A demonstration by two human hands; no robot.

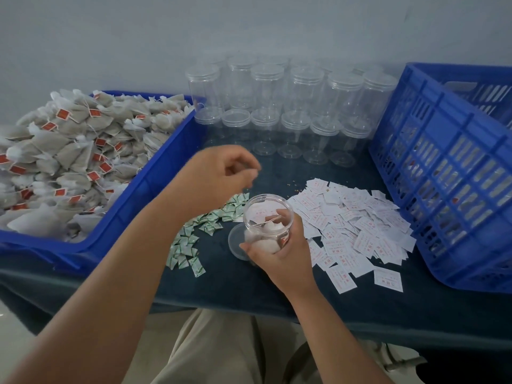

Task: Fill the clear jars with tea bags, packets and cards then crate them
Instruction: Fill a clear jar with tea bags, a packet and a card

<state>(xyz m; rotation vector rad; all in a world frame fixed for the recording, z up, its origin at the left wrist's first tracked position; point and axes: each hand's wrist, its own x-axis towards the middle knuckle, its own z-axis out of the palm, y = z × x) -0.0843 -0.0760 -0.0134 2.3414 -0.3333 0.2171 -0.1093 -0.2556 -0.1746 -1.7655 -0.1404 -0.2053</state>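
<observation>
Near the front edge of the dark cloth-covered bench (249, 295), the right hand (279, 253) wraps its fingers round a clear, open-topped plastic jar (267, 214) partly filled with white tea bags (270, 225). It holds the jar over a clear round lid (235, 239) that lies between the scattered green-and-white packets (199, 231) and the heap of white printed cards (357, 225). The left hand (221, 173) hovers above the packets with its fingers curled inward, too blurred to tell whether it pinches anything.
</observation>
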